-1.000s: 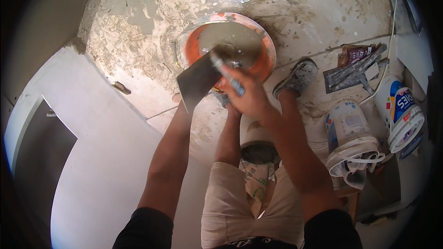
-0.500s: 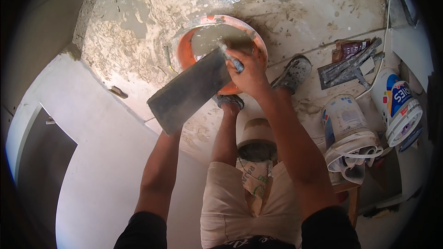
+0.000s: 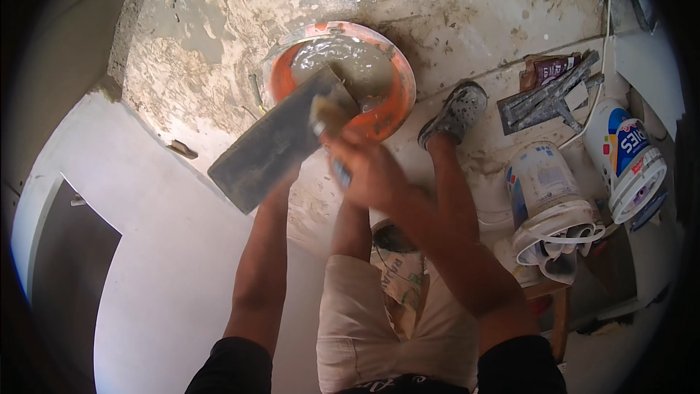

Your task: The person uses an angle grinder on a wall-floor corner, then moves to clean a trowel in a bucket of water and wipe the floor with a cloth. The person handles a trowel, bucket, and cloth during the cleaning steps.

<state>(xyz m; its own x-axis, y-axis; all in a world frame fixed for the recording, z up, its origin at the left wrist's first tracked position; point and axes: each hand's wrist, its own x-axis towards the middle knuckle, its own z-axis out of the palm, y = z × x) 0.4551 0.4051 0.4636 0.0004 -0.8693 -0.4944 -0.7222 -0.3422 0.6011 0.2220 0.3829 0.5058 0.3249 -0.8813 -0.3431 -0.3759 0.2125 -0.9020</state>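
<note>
My right hand [image 3: 372, 175], blurred by motion, is closed round the handle of a paintbrush [image 3: 332, 115]. The pale bristles lie over the upper face of a wide, dark grey plastering trowel [image 3: 266, 146], close to its right end. That trowel is held up on my left side, wet-looking and tilted. My left forearm [image 3: 261, 270] runs up under it, and the blade hides my left hand and the trowel's handle. Just beyond is a round orange bucket [image 3: 402, 76] holding cloudy, rippling water [image 3: 364, 66]; the trowel's far corner overlaps its near rim.
Wet grey smears cover the floor [image 3: 452, 29]. My shod right foot [image 3: 461, 111] stands right of the bucket. Farther right are scrapers on a grey board [image 3: 539, 109] and two white buckets [image 3: 547, 179] [image 3: 625, 153]. A smaller dark bucket [image 3: 392, 236] sits between my legs, a white wall [image 3: 168, 263] at left.
My right hand has brought the brush from above the bucket's water down and left onto the trowel's face. The trowel has shifted slightly left. More of the water shows, now rippling.
</note>
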